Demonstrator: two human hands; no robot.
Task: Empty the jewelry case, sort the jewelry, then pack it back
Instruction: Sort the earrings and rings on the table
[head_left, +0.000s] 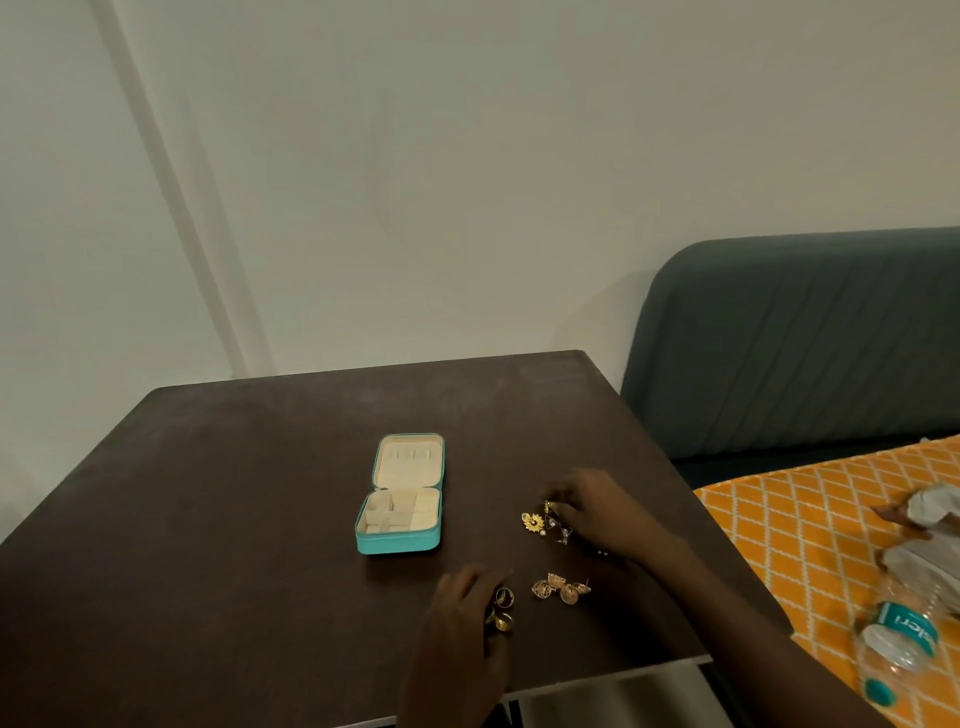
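The jewelry case (400, 493) lies open on the dark table (208, 493), left of both hands and apart from them. Its long axis runs away from the person toward the wall, tilted slightly to the right; the lid lies flat at the far end and the tray of cream compartments, which look empty, sits at the near end with the teal front edge facing the person.

Nearer the person, the left hand (467, 608) rests on the table with its fingers curled beside two gold rings (503, 607); whether it pinches one or only touches them cannot be told. Just right of it lies a cluster of gold earrings (560, 588), untouched. Beyond that, the right hand (587, 506) has its fingertips bent onto a second group, a sun-shaped gold piece (532, 521) and small pieces (558, 527) beside it, apparently pinching one.

The groups lie near each other, so a sweeping wrist could probably mix them again. The pieces are small and the right-hand ones are not far from the table's right side; a careless nudge might send one off it. Earring hooks may also snag one another when lifted.

On the far right a water bottle (898, 644) lies on an orange patterned cloth (779, 519).
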